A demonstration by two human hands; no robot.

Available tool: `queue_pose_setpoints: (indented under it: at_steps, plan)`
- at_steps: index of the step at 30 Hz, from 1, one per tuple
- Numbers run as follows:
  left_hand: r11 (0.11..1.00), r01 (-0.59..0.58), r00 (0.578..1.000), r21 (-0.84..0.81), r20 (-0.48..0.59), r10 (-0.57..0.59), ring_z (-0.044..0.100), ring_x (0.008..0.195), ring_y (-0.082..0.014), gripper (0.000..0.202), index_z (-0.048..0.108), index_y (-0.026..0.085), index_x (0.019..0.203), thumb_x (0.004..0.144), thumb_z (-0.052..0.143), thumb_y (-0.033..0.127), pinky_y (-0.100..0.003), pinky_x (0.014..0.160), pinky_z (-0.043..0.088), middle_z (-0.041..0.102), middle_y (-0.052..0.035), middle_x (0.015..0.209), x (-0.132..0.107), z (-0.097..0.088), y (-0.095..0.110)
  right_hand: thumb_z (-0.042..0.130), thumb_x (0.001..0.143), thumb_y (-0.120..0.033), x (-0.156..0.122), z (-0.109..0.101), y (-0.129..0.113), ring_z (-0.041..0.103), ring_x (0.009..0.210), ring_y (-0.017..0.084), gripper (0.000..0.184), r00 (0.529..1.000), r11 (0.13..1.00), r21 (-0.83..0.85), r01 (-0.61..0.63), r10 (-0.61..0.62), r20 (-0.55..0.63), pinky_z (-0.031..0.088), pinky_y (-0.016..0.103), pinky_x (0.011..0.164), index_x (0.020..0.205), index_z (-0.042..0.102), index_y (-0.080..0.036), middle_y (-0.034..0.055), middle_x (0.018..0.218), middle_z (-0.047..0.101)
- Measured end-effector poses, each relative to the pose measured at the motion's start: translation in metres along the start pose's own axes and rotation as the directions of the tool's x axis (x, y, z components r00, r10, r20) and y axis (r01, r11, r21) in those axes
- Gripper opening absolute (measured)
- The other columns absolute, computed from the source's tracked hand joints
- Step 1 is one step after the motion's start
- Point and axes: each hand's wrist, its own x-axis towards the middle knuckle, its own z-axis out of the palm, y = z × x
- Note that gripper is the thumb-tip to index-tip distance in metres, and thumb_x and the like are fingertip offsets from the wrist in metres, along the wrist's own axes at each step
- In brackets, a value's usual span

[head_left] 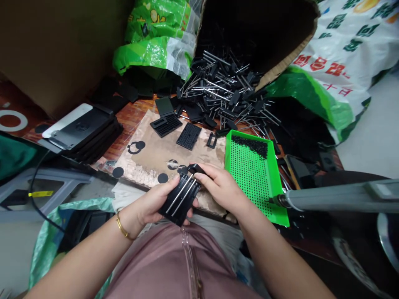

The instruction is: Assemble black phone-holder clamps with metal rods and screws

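Observation:
My left hand grips a black plastic frame with two parallel metal rods along its face. My right hand holds the frame's upper end, its fingers over a small black piece. Both hands are over a stained cardboard sheet with two black slotted plates and small black rings on it. Next to my right hand lies a green perforated tray with tiny black parts at its far end. Beyond it is a heap of black parts with metal rods.
A grey tool with a metal tip reaches in from the right, just above the tray. A stack of black flat pieces stands at left. A torn cardboard box and green and white sacks lie behind the heap.

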Motion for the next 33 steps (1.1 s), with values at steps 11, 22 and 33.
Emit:
queue_pose_setpoints:
  at_steps: [11,22,33]
  plan:
    - [0.999,0.009,1.0,0.042,0.013,-0.009,0.066,0.063,-0.0184,0.057,0.064,0.01,0.096,0.089,0.038,0.059,-0.03,0.059,0.055,0.069,-0.0123,0.077,-0.002,0.006,0.001,0.048,0.09,-0.027,-0.002,0.0,0.0,0.06,0.108,0.02,0.029,0.999,0.999,0.043,-0.006,0.005,0.035,0.045,0.037,0.095,0.114,0.064,-0.023,0.0042,0.116,0.066]
    - [0.986,0.043,0.987,0.164,0.144,-0.067,0.068,0.086,-0.0234,0.052,0.068,0.01,0.097,0.077,0.06,0.057,-0.031,0.074,0.053,0.071,-0.0157,0.097,-0.001,0.006,0.015,0.048,0.091,-0.025,-0.006,-0.001,0.0,0.062,0.102,0.017,0.028,0.997,0.996,0.039,0.079,-0.08,0.015,0.046,0.032,0.091,0.113,0.064,-0.021,0.0046,0.108,0.068]
    - [0.944,-0.028,0.997,0.329,-0.055,0.049,0.067,0.07,-0.0193,0.033,0.066,0.009,0.087,0.073,0.07,0.039,-0.029,0.064,0.052,0.072,-0.0123,0.084,0.001,0.017,0.014,0.047,0.091,-0.026,-0.006,0.0,0.002,0.063,0.091,0.019,0.026,0.994,0.993,-0.054,0.109,-0.107,0.033,0.048,0.031,0.08,0.105,0.068,-0.017,0.0069,0.098,0.069]
